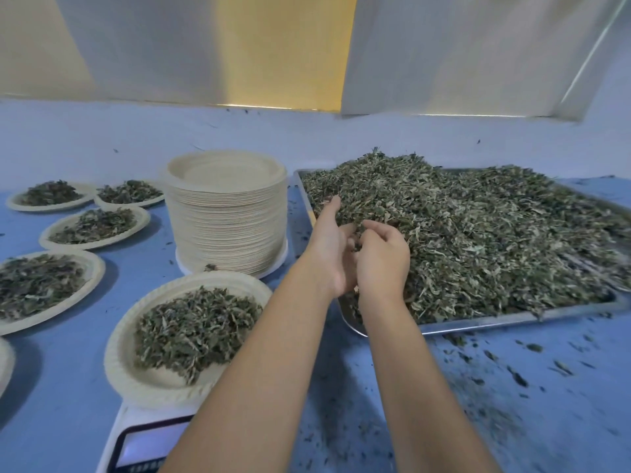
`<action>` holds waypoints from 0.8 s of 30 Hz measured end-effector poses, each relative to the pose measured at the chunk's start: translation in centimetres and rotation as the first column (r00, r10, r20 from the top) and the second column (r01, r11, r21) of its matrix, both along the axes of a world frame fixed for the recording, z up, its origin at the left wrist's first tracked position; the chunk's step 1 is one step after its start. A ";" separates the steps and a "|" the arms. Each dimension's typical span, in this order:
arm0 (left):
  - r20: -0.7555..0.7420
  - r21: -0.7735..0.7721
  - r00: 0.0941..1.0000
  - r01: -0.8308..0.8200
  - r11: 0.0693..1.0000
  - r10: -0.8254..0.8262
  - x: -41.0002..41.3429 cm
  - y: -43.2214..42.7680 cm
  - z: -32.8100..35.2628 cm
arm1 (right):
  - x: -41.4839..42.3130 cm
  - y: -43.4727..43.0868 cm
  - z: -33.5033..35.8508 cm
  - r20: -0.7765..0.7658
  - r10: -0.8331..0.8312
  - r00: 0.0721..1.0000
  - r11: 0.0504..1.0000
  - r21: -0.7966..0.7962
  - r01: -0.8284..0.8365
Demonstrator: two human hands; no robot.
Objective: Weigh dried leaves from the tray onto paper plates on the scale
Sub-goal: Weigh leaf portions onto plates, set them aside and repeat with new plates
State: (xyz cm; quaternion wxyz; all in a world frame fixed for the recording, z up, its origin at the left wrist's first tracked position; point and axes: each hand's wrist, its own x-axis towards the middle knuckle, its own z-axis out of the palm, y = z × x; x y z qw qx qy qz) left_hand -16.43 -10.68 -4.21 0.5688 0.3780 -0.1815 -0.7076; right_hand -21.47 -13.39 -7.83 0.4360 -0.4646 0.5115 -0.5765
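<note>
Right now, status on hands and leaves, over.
Left hand open, right hand curled on leaves at tray corner. Plate on scale holds leaves. Plate stack left of tray, not blocking.

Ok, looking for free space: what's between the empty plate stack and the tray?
Head view: only a narrow strip of blue tabletop separates the stack of empty paper plates from the metal tray.

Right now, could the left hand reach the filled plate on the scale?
Probably yes. The left hand sits in the dried leaves at the near-left corner of the tray; its forearm passes over the edge of the plate, nothing stands between.
</note>
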 end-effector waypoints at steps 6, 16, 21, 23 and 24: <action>0.077 0.016 0.997 0.016 1.000 -0.017 -0.1 0.4 0.5 | 0.1 0.2 -0.4 0.023 0.005 1.000 1.000 0.018 -0.005; 0.160 -0.090 0.958 -0.226 0.970 0.238 2.8 4.2 2.0 | 3.7 2.6 0.5 0.238 0.155 0.959 0.988 -0.047 -0.148; 0.390 -0.203 0.799 -0.409 0.889 0.457 7.4 8.7 2.0 | 5.3 4.9 -0.3 0.201 0.375 0.905 0.927 -0.072 -0.368; 0.376 -0.302 0.749 -0.458 0.836 0.546 9.6 10.7 1.8 | 5.5 5.2 -0.8 0.133 0.401 0.907 0.916 -0.060 -0.396; 0.381 -0.339 0.703 -0.498 0.799 0.600 10.7 11.5 1.6 | 5.5 5.3 -1.0 0.108 0.406 0.908 0.914 -0.049 -0.403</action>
